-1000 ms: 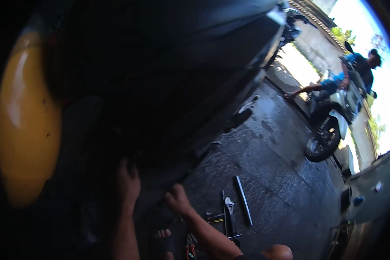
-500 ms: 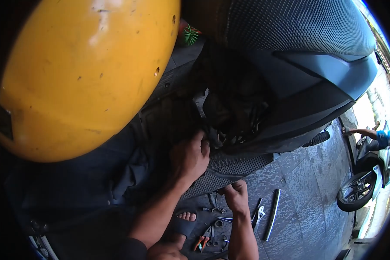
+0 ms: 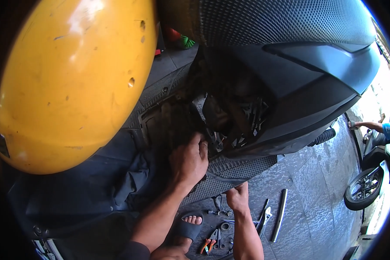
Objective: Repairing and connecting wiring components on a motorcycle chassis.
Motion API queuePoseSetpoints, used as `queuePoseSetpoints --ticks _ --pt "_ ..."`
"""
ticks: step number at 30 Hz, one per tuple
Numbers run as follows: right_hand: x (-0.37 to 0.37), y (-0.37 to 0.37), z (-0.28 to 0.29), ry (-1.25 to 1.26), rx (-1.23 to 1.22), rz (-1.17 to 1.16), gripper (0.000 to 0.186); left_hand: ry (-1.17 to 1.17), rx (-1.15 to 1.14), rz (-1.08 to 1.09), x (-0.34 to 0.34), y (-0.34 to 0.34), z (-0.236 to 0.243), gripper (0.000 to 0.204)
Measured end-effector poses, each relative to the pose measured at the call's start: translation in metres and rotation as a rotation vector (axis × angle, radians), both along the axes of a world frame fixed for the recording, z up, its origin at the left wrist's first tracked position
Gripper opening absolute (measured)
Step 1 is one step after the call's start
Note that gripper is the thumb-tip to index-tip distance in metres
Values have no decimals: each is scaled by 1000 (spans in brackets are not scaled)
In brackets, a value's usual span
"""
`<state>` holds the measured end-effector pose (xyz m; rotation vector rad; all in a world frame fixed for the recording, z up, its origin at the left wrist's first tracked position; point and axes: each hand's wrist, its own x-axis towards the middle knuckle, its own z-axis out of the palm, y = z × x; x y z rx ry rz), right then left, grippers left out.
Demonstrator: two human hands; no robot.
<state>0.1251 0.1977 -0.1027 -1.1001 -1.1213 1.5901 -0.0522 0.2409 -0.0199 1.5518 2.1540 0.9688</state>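
Observation:
My left hand [image 3: 193, 158] reaches into a dark opening [image 3: 229, 117] in the lower body of a black scooter [image 3: 307, 95], its fingers curled beside metal parts; what they hold is hidden. My right hand [image 3: 237, 197] is at the outer edge of the perforated footboard [image 3: 221, 177], its fingertips hidden beneath it. Orange-handled pliers [image 3: 206, 242], an adjustable wrench [image 3: 264, 221], a metal tube [image 3: 279, 214] and several small tools and parts lie on the floor below, beside my sandalled foot [image 3: 188, 229].
A large scuffed yellow helmet-shaped object [image 3: 73, 82] fills the upper left, above dark cloth [image 3: 82, 182]. A red item and a green brush-like item [image 3: 187, 42] are behind. At the far right, a person's leg [image 3: 372, 125] shows at another motorbike [image 3: 362, 188] on the tiled floor [image 3: 312, 186].
The view has swung down and rightward onto the scooter's opening, so the other motorbike sits farther to the edge. Both my hands remain at the scooter; my right fingertips have slipped farther under the footboard.

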Motion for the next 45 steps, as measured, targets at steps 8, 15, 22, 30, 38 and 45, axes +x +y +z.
queuePoseSetpoints --ticks 8,15,22,30,38,45 --pt "0 -4 12 -23 -31 72 15 74 19 73 -2 1 -8 8" --pt "-7 4 12 -25 97 29 12 86 -76 119 2 4 4 11" --pt "7 0 16 -44 -23 163 16 -9 31 21 -7 1 -3 12" --pt "11 -1 14 -84 -8 158 20 -48 -55 -239 -23 7 16 17" --pt "11 -2 10 -120 2 153 18 -214 -69 -340 -26 3 13 19" --pt "7 -4 16 -130 19 113 16 -23 -137 -267 -15 -5 28 14"
